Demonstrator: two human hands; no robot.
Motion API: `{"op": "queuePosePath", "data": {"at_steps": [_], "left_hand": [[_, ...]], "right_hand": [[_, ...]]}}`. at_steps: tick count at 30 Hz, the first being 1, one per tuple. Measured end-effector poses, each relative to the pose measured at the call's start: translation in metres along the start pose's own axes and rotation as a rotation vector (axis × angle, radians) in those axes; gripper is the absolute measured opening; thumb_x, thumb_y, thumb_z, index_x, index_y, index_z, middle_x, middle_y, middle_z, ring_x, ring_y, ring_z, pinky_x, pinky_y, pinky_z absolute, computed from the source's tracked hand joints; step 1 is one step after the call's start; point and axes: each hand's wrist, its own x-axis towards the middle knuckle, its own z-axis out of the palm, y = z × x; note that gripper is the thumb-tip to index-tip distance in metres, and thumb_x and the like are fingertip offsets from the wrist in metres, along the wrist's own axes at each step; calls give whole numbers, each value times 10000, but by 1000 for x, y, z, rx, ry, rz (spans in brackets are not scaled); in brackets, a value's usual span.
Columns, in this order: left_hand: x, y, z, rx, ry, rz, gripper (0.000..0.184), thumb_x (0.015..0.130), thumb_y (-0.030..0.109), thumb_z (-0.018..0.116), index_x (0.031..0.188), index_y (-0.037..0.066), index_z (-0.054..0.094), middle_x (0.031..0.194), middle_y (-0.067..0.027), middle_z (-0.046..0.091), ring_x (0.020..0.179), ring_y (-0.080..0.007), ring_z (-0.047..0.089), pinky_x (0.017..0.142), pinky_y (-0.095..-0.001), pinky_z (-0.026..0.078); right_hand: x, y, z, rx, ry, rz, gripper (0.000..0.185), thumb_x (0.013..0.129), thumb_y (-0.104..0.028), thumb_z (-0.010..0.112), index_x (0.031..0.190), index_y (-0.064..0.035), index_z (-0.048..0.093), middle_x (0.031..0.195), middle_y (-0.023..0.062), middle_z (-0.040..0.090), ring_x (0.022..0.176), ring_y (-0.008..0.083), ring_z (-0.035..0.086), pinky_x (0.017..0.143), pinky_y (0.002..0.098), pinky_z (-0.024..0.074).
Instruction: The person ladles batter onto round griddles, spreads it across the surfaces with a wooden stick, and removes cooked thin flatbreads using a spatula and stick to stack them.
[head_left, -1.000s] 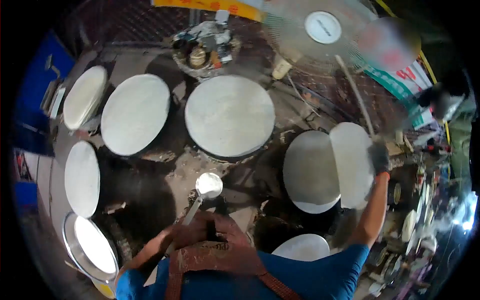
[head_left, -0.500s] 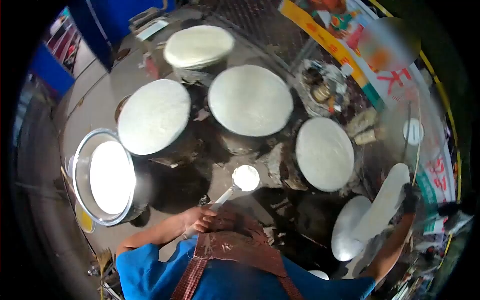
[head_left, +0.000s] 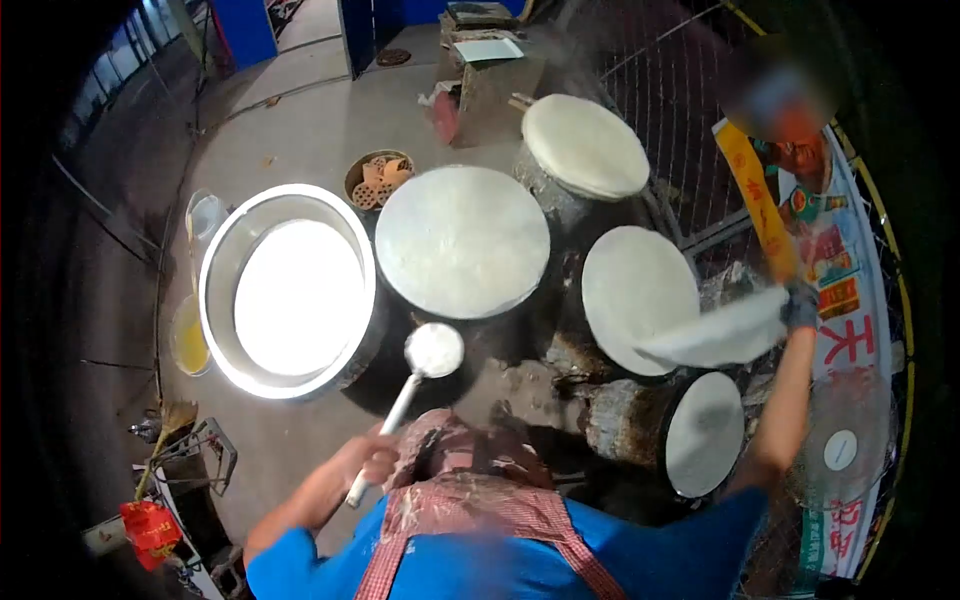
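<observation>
My left hand (head_left: pixel 372 460) is closed around the pale handle of a ladle (head_left: pixel 434 350), whose round bowl is full of white batter. Left of it stands a wide metal basin (head_left: pixel 216 300) holding brightly lit white batter. My right hand (head_left: pixel 802 305), in a dark glove, grips one end of a thin white pancake (head_left: pixel 725 328). Its other end hangs over a round griddle covered in white (head_left: pixel 628 275); whether they touch I cannot tell. Another white-covered griddle (head_left: pixel 463 240) lies beyond the ladle, and one more (head_left: pixel 705 440) sits near my right forearm.
A pale round stack (head_left: pixel 585 145) rests on a stand at the back. Behind the griddles are a tin of perforated orange-brown pieces (head_left: pixel 378 180) and a box (head_left: pixel 500 90). A printed banner (head_left: pixel 850 350) and wire mesh run along the right; a container of yellow liquid (head_left: pixel 190 335) stands left.
The view has turned left. My right hand has carried the pancake from the shiny griddle at the near right to a farther griddle. My left hand still grips the ladle.
</observation>
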Motion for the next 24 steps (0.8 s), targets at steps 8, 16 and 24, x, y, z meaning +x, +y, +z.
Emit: {"op": "queuePosePath", "data": {"at_steps": [8,16,24], "left_hand": [[-2,-34,-2,-462,-64,323,320,828,153,447,1134,249,431,506,0,307,352,-63,256,273,-183,217],[31,-43,36,-720,-202,530,336,858,162,395,1190,206,423,488,-8,317,333,-55,278,271,-185,259],[47,-19,78,-844,-274,498,335,869,168,373,1199,202,413,507,-11,297,367,-68,291,298,-198,280]], "right_hand": [[105,-199,251,69,-181,93,263,663,-245,602,780,-13,561,592,135,529,458,249,502,425,404,427],[224,-268,344,612,5,170,191,686,-211,590,752,-39,539,673,108,536,567,229,488,526,399,432],[242,-38,406,1077,-26,490,248,663,-91,598,883,11,547,797,113,575,687,276,542,577,420,462]]}}
